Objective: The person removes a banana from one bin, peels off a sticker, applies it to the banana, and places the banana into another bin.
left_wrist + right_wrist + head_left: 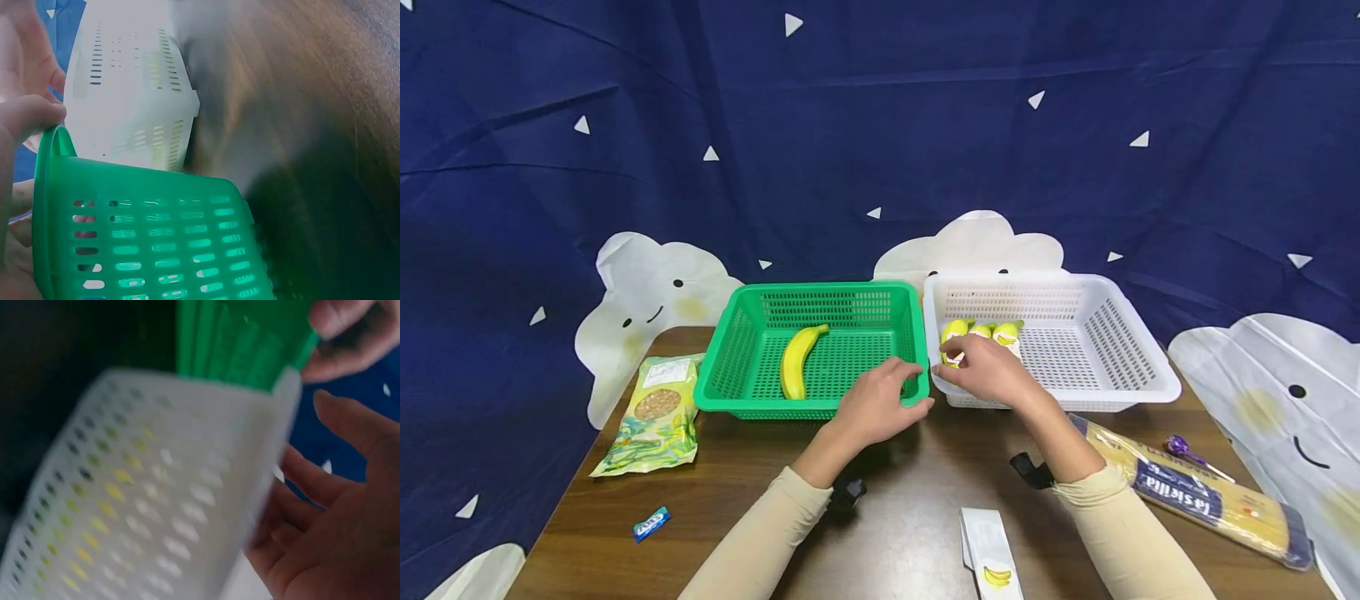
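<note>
At the near right corner of a green basket (820, 410), my left hand (876, 402) grips the rim, thumb outside and fingers inside. A single yellow banana (797, 362) lies in that basket. My right hand (988, 367) reaches over the near left corner of a white basket (1138, 396). Its fingers are loosely bent and spread, and its thumb (350, 425) stands off the rim in the right wrist view. Under and behind this hand are yellow banana-like fruits (1006, 332) with white bands printed with bananas; the hand partly hides them.
On the left lie a green-yellow food bag (658, 412) and a small blue wrapper (651, 524). Folded white paper with a banana picture (988, 542) lies at the front. To the right are a spaghetti pack (1202, 492) and a purple lollipop (1180, 446). A dark blue curtain (820, 150) hangs behind.
</note>
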Motion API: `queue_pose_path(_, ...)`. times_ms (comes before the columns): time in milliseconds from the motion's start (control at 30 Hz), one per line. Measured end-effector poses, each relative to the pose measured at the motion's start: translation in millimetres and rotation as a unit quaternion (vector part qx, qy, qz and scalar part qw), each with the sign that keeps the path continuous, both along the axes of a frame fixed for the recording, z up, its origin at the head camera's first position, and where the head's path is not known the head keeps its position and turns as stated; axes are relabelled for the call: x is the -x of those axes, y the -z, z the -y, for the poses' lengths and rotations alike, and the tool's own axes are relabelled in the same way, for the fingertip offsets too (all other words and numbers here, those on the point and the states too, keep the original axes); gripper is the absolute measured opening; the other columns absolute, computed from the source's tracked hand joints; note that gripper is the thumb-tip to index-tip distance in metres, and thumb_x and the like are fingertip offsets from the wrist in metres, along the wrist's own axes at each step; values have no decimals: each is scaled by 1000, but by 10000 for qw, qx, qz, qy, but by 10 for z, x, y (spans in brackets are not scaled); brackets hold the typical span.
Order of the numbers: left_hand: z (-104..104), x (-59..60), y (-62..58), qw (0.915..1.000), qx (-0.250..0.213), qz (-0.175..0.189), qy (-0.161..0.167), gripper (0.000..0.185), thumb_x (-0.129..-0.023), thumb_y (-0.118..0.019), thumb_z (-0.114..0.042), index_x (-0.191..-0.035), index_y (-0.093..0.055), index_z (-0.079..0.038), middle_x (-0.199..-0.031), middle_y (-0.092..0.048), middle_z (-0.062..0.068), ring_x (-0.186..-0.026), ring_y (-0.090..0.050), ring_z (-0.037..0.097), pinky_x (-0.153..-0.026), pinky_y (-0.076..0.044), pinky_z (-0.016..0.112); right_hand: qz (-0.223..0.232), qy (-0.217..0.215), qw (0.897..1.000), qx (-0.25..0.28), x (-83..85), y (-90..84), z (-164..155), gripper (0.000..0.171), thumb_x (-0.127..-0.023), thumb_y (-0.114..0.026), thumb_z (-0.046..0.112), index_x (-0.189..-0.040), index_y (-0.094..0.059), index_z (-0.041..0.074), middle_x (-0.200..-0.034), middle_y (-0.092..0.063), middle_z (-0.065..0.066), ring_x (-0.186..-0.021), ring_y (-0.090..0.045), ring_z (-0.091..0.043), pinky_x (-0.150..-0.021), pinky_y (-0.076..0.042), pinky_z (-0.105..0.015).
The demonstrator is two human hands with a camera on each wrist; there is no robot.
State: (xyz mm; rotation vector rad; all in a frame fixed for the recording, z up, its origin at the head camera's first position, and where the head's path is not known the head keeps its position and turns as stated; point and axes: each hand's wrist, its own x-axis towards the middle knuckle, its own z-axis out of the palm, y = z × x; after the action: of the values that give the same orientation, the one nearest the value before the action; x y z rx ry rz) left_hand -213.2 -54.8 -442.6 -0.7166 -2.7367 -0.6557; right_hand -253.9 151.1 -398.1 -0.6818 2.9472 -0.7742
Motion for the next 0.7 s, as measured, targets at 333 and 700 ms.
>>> queue_pose_path(333, 22, -18, 14, 9993, 22, -365, -97, 53, -81, -67, -58, -112, -71, -16, -108, -69, -4, -94, -64, 13, -75, -51, 29, 343, 474, 9961, 658, -82, 238, 111, 67, -82, -73, 45, -131, -55, 3, -110, -64, -9, -86, -64, -19, -67, -51, -36)
queue_pose_path(700, 331, 164, -300, 9895, -912, 1068, -338, 34, -90, -62, -41, -115, -70, -20, -108, -68, -5, -84, -63, 10, -68, -49, 31, 261, 458, 9962, 694, -83, 259, 121, 69, -81, -73, 42, -132, -55, -1, -111, -65, -13, -85, -65, -21, -70, -51, -39)
